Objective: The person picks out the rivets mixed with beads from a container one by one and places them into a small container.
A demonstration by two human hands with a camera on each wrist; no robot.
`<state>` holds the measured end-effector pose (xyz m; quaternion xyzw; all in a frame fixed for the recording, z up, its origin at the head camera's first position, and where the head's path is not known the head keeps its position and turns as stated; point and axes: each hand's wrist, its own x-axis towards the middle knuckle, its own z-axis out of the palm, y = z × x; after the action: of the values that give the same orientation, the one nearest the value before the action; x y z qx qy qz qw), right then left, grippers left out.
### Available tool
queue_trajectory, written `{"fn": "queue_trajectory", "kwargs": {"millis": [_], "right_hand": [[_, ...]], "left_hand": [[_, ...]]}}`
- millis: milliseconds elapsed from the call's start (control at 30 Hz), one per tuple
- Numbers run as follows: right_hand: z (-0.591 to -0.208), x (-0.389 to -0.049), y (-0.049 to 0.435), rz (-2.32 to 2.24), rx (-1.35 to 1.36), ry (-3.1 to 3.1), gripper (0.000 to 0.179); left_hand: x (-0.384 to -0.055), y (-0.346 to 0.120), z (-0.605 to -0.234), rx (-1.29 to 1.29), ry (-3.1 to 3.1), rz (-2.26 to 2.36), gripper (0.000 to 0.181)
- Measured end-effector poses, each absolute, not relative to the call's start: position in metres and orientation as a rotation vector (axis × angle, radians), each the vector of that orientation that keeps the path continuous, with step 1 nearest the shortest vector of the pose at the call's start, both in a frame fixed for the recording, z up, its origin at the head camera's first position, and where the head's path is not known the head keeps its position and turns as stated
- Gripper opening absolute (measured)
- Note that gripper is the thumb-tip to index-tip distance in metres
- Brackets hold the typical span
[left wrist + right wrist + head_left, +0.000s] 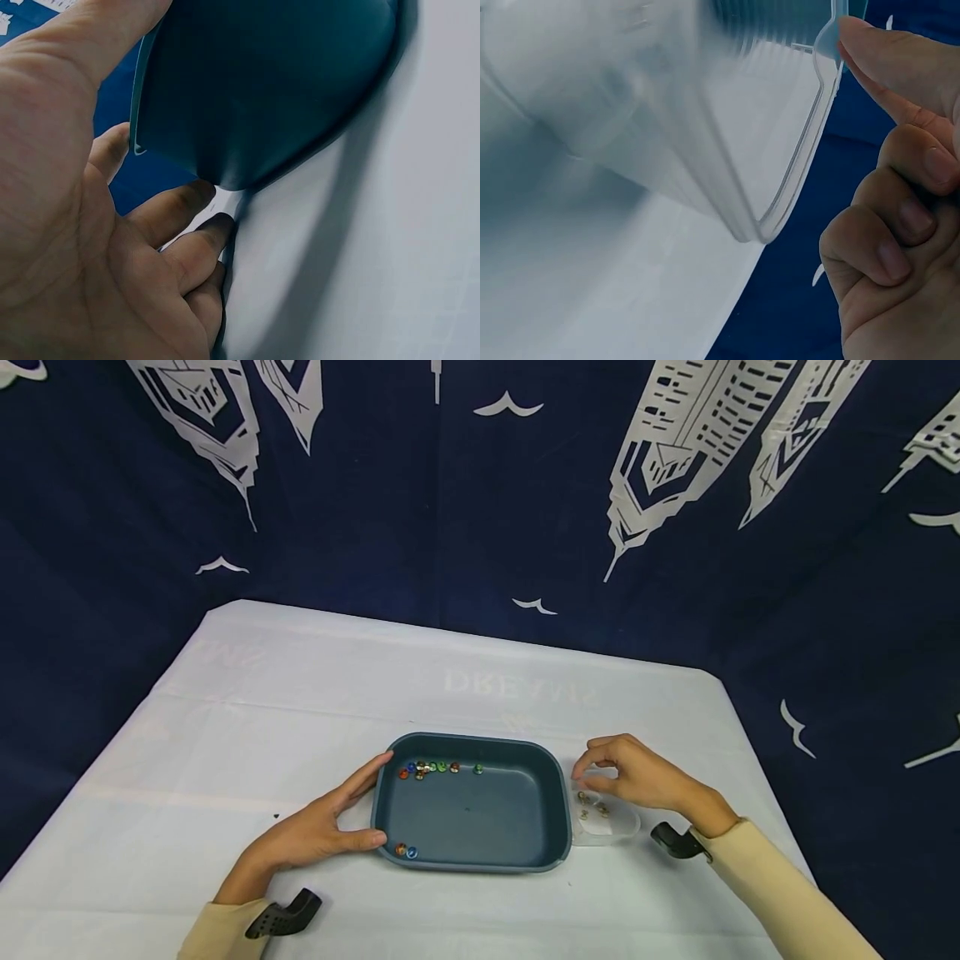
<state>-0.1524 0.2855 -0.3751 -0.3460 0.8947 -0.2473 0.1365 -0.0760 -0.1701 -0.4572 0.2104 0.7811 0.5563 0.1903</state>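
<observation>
A dark teal tray (480,858) sits on the table, with several glass marbles (420,767) along its far left side and a blue marble (412,852) beside an orange one in the near left corner. My left hand (318,827) spreads its fingers and thumb against the tray's left end. Beside the tray's right end stands a clear plastic container (626,822), holding several small golden-brown pieces (603,810) too small to identify. My right hand (633,770) pinches the container's rim between thumb and forefinger. Its other fingers curl into the palm in the right wrist view (885,225).
White cloth (300,677) covers the table, and a dark blue curtain (450,510) with white prints hangs behind it. A tiny dark speck (276,816) lies left of the tray. Black wrist devices (288,917) are worn over both sleeves.
</observation>
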Motion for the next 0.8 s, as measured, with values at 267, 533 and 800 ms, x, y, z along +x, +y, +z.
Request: {"fn": "queue_trajectory", "kwargs": {"millis": [267, 533, 800], "right_hand": [[-0.369, -0.159, 0.276, -0.743, -1.01, 2.585, 0.014], [-0.369, -0.165, 0.265, -0.783, -1.058, 2.545, 0.012], [-0.373, -0.17, 0.248, -0.814, -1.133, 2.524, 0.013]], "left_hand": [[-0.076, -0.17, -0.458, 0.583, 2.21, 1.549, 0.096], [-0.076, -0.171, -0.459, 0.598, 2.217, 1.559, 0.095], [-0.076, -0.171, -0.457, 0.595, 2.207, 1.554, 0.095]]}}
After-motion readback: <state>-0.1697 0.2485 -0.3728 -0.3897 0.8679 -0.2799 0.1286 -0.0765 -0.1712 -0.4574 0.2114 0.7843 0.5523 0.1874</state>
